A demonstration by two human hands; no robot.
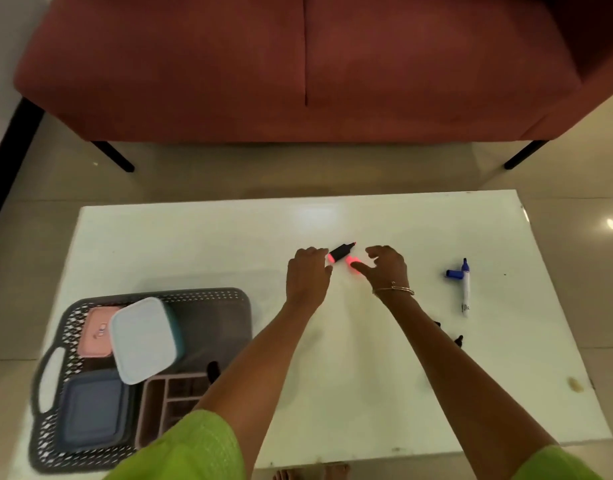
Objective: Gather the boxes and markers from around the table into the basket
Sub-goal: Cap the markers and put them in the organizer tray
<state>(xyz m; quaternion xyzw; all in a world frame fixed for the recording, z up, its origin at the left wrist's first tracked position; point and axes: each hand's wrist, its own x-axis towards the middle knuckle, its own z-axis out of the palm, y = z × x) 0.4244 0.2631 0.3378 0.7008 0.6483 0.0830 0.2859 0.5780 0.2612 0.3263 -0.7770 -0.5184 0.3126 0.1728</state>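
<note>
A black highlighter (342, 251) with a glowing pink end lies tilted at mid-table, and my left hand (306, 275) has its fingertips closed on that end. Its pink cap (351, 264) sits off the pen, pinched at the thumb tip of my right hand (388, 266). To the right lies a white marker with a blue tip (465, 289), its blue cap (454, 273) off beside it. The grey perforated basket (228, 299) at front left holds a pink box (95, 332), a white-lidded box (144, 339), a blue-grey box (90, 408) and a compartment tray (170, 400).
Small dark objects (459, 339) peek out behind my right forearm, and another (213, 370) shows by the basket. A red sofa (298, 64) on black legs stands beyond the white table (194, 237). My bare feet show under the near edge.
</note>
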